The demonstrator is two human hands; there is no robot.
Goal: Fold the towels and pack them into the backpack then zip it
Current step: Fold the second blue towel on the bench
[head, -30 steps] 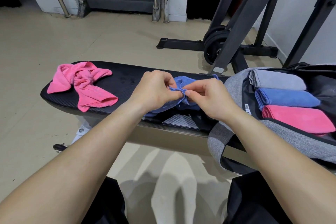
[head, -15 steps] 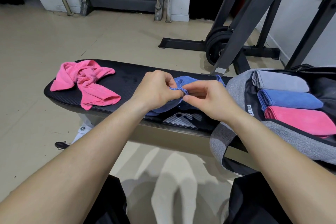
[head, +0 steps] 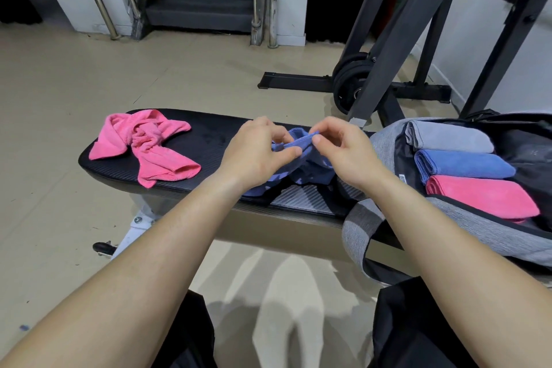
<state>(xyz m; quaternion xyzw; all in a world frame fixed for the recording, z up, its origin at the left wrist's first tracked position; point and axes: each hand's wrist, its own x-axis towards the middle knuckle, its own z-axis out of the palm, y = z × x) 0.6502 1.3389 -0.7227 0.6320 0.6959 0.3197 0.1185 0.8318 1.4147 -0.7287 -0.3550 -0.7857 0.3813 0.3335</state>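
The loose blue towel (head: 310,166) lies bunched on the bench pad (head: 209,143), directly under and between both hands, with one edge lifted off the pad. The left hand (head: 257,154) pinches that edge between the thumb and curled fingers. The right hand (head: 343,149) pinches the same edge just beside it, with thumb and forefinger closed on the hem and the other fingers loosely curled. The two pinch points sit close together. Judged purpose: to find a hem or corner so that the cloth can be spread flat before folding. A grip on the edge, not on the bulk, lets the hands slide apart along it.

To the right of the right hand, the grey backpack (head: 478,233) lies open on the bench end. Three folded towels sit inside it side by side: the grey towel (head: 448,137) farthest, the folded blue towel (head: 463,164) in the middle and the folded pink towel (head: 478,197) nearest. Keeping the backpack beside the working hand keeps each transfer short.

To the left of the left hand, well apart from it, the crumpled pink towel (head: 149,146) lies on the pad, probably parked outside the folding area.

Judged status: three towels packed, two not yet folded, zip open.

Beyond the hands, a dark steel rack (head: 388,39) with weight plates (head: 349,81) stands on the floor
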